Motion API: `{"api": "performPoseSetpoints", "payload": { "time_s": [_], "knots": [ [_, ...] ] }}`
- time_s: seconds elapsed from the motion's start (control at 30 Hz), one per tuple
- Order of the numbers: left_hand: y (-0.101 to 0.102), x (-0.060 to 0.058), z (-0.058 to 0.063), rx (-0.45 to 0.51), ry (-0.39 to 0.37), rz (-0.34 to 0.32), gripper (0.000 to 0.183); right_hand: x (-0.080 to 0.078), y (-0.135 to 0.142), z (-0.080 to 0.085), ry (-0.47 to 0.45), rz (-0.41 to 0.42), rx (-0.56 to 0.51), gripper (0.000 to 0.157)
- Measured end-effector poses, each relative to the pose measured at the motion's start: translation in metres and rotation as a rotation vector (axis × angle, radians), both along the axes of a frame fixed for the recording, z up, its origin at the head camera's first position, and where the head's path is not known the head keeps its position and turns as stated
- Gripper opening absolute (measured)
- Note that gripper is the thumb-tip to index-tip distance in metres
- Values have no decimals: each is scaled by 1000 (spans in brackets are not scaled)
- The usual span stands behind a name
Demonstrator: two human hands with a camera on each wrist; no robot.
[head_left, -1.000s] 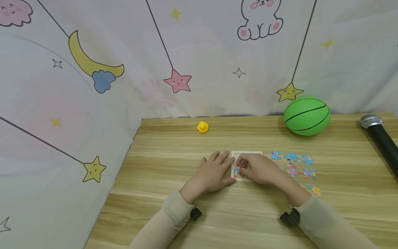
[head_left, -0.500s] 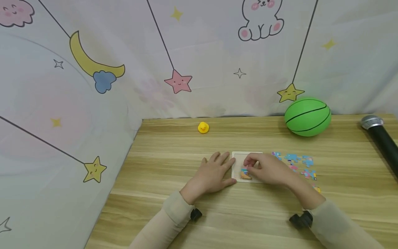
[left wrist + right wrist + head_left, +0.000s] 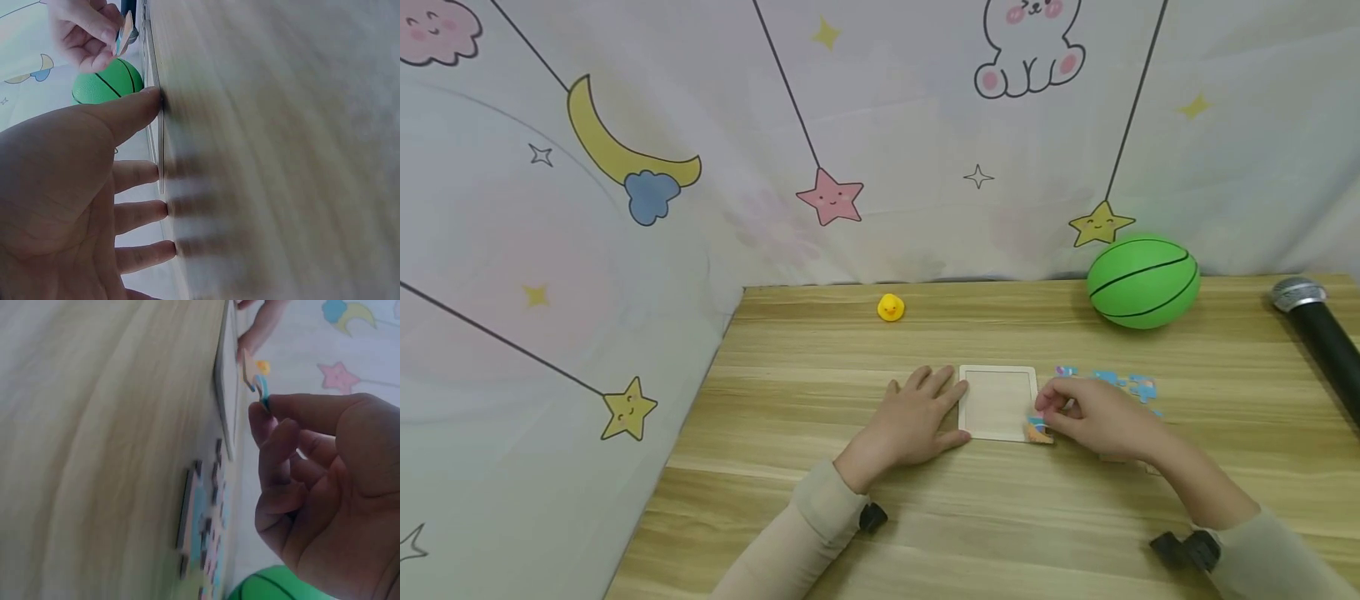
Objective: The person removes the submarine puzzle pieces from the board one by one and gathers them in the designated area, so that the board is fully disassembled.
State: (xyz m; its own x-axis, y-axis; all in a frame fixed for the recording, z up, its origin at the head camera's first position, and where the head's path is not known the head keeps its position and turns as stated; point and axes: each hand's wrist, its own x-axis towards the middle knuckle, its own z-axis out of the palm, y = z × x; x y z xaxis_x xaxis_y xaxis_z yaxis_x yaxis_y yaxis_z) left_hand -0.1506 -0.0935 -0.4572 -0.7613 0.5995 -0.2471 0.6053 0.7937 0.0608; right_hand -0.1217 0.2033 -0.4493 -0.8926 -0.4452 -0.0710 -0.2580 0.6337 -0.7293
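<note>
My right hand (image 3: 1093,417) pinches an orange and blue jigsaw piece (image 3: 1037,429) between thumb and forefinger. In the head view the piece overlaps the right front corner of the puzzle frame (image 3: 997,437), a pale square tray. The right wrist view shows the piece (image 3: 252,372) raised above the frame (image 3: 226,381). My left hand (image 3: 910,421) lies with fingers spread at the frame's left side, its thumb and forefinger tips right at the edge. Several other jigsaw pieces (image 3: 1142,387) lie to the right, partly hidden behind my right hand.
At the back of the wooden table (image 3: 820,342) sits a small yellow rubber duck (image 3: 891,307). A green ball (image 3: 1142,282) rests at the back right, and a black microphone (image 3: 1326,342) lies at the right edge. Behind hangs a printed cloth (image 3: 910,108).
My right hand has moved right with the jigsaw piece, from the frame's left front corner to its right front corner. The frame's inside now shows bare. My left hand has stayed put.
</note>
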Motion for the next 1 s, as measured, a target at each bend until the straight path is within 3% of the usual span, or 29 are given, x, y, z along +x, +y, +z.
{"api": "performPoseSetpoints", "payload": {
  "time_s": [0.2, 0.4, 1.0],
  "knots": [
    [-1, -1, -1, 3, -6, 1, 77, 10, 12, 0, -2, -12, 20, 3],
    [-2, -1, -2, 3, -8, -1, 77, 14, 20, -5, 52, -17, 54, 9],
    [-4, -2, -4, 12, -11, -4, 76, 14, 21, -9, 95, -48, 60, 11]
  ]
}}
